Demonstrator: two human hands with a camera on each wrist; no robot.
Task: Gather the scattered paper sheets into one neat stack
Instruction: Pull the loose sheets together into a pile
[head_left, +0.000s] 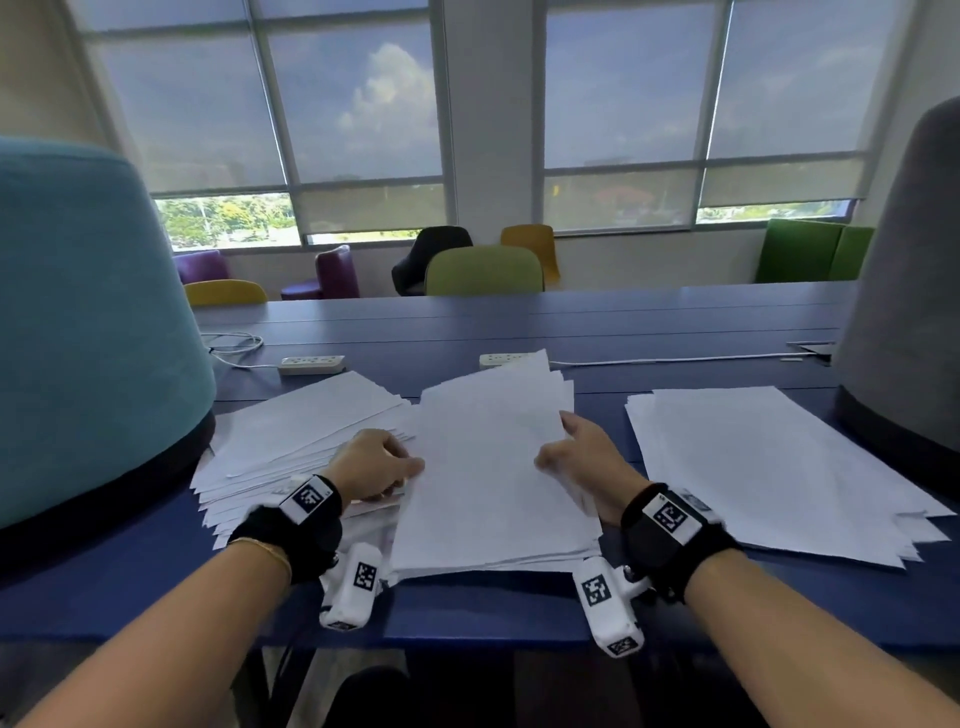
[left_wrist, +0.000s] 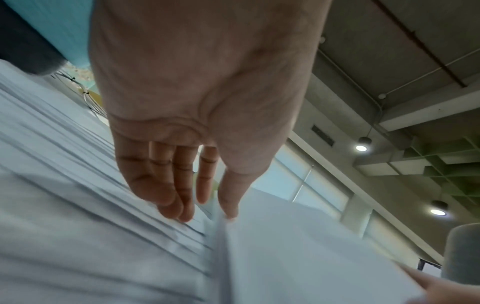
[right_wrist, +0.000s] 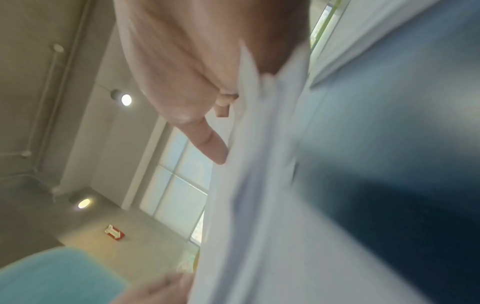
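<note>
A bundle of white paper sheets (head_left: 493, 467) lies in the middle of the blue table (head_left: 519, 322), its far end raised and its sheets not squared. My left hand (head_left: 384, 467) pinches its left edge, thumb on top. In the left wrist view the left hand (left_wrist: 207, 211) has its thumb on the bundle (left_wrist: 311, 257) and its fingers beside the edge. My right hand (head_left: 566, 452) grips the right edge; its thumb (right_wrist: 210, 144) lies on the bundle (right_wrist: 259, 205) and its fingers are hidden under it. A fanned pile (head_left: 301, 426) lies left, another pile (head_left: 769, 457) right.
Two white power strips (head_left: 311, 365) (head_left: 501, 358) with cables lie behind the papers. A teal chair back (head_left: 78, 312) stands close on the left and a grey one (head_left: 909, 260) on the right. Coloured chairs line the table's far side.
</note>
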